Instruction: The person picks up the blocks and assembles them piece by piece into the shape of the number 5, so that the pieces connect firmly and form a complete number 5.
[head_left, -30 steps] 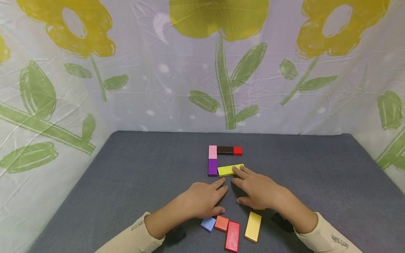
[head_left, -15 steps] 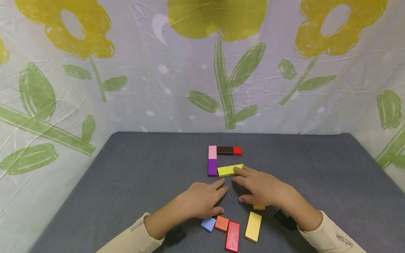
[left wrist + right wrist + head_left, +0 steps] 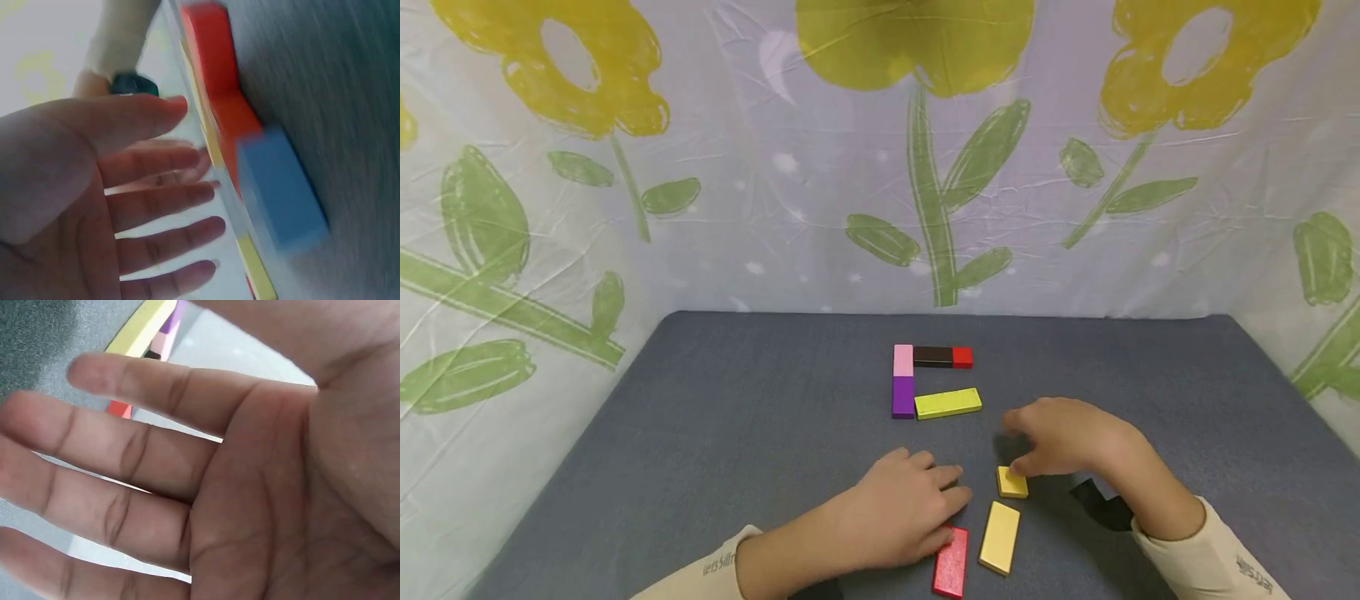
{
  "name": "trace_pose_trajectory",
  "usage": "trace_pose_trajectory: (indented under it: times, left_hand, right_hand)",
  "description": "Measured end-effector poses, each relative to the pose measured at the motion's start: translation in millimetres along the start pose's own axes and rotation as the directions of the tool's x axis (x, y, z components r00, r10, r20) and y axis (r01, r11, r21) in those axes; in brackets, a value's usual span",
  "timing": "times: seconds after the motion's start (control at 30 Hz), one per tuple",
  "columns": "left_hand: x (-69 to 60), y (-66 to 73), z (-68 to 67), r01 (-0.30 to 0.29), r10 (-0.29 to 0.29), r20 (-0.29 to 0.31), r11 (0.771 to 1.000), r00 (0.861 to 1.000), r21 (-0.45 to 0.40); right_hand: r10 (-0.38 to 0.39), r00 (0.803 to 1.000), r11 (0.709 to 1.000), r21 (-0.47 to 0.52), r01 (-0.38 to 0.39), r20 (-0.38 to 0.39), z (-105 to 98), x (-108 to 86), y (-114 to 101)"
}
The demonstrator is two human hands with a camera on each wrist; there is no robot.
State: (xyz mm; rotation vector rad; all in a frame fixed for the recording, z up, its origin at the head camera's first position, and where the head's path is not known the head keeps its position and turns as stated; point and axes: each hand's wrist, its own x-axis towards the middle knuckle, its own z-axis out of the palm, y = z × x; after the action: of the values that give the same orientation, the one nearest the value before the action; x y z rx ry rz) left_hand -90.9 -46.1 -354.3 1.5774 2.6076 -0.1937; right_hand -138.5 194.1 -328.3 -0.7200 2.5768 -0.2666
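Observation:
My left hand [image 3: 902, 512], fingers spread, hovers over the near blocks, its thumb by the red block [image 3: 951, 563]. In the left wrist view its palm [image 3: 69, 187] is seen beside a blue block [image 3: 281, 190] and an orange block [image 3: 234, 125]; the head view hides both under the hand. My right hand [image 3: 1078, 437] has its thumb at the small yellow block [image 3: 1012, 483], its fingers reaching past it; whether it touches is unclear. A larger yellow block [image 3: 1000, 538] lies just nearer. The right wrist view shows relaxed, slightly bent fingers with nothing held.
Farther back, a pink block [image 3: 903, 360] and a purple block [image 3: 903, 397] form a column. A black block [image 3: 933, 357] and a small red block [image 3: 962, 357] extend right from its top; a lime block [image 3: 948, 403] lies slightly tilted at its lower end.
My right hand has left the lime block and moved right and nearer, uncovering the small yellow block. My left hand has shifted right and nearer, covering the blue and orange blocks.

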Motion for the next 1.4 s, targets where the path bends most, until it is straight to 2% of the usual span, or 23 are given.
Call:
trace_pose_trajectory:
  times: [0.07,0.17,0.27,0.4,0.47,0.5,0.6,0.7,0.77,0.83,0.9,1.0,1.17,1.4]
  left_hand:
    - [-0.6,6.4,0.1,-0.072,0.072,0.013,0.997,0.997,-0.030]
    - [-0.8,15.1,1.7,-0.164,0.166,0.032,0.985,0.986,-0.055]
    - [-1.4,22.7,5.7,-0.235,0.235,0.007,0.972,0.972,0.009]
    - [-2.2,29.5,13.0,-0.262,0.281,-0.096,0.950,0.955,0.168]
    - [-1.5,31.1,16.1,-0.257,0.288,-0.138,0.945,0.948,0.203]
    - [-0.8,31.3,17.3,-0.258,0.289,-0.139,0.945,0.947,0.200]
    - [1.7,30.8,18.3,-0.253,0.272,-0.101,0.953,0.957,0.167]
    - [3.4,27.7,16.9,-0.221,0.221,0.009,0.972,0.975,0.075]
    - [3.8,24.0,15.7,-0.194,0.194,0.067,0.981,0.979,0.005]
    - [3.8,20.9,14.8,-0.172,0.175,0.094,0.984,0.980,-0.038]
    - [4.8,17.9,12.7,-0.165,0.172,0.098,0.983,0.980,-0.078]
    - [8.1,15.1,8.1,-0.147,0.156,0.099,0.985,0.983,-0.095]
    - [19.7,7.5,1.8,-0.076,0.106,0.171,0.982,0.980,-0.174]
    - [29.7,1.2,3.4,0.016,0.018,0.192,0.984,0.981,-0.178]
  right_hand:
    - [0.002,1.000,1.000,0.017,-0.002,0.010,1,-0.3,0]
    - [-0.014,1.000,0.999,0.042,0.013,0.016,5,0.6,-2]
    - [-0.043,0.999,0.998,0.052,0.042,0.016,9,2.2,-4]
    - [-0.078,0.997,0.996,0.050,0.077,0.021,12,4.5,-7]
    - [-0.081,0.996,0.996,0.048,0.079,0.024,12,5.6,-7]
    - [-0.078,0.997,0.996,0.052,0.076,0.026,12,6.3,-6]
    - [-0.065,0.998,0.997,0.053,0.064,0.027,12,9.0,-5]
    - [-0.048,0.999,0.997,0.055,0.046,0.024,12,12.0,-4]
    - [-0.041,0.999,0.998,0.055,0.040,0.014,12,13.1,-3]
    - [-0.036,0.999,0.998,0.056,0.035,0.002,12,14.2,-2]
    - [-0.037,0.999,0.998,0.059,0.038,-0.017,11,14.7,-1]
    - [-0.037,0.998,0.998,0.058,0.039,-0.047,9,16.2,1]
    - [-0.046,0.995,0.998,0.028,0.049,-0.092,9,19.4,6]
    - [-0.045,0.991,0.999,-0.002,0.046,-0.130,10,23.7,8]
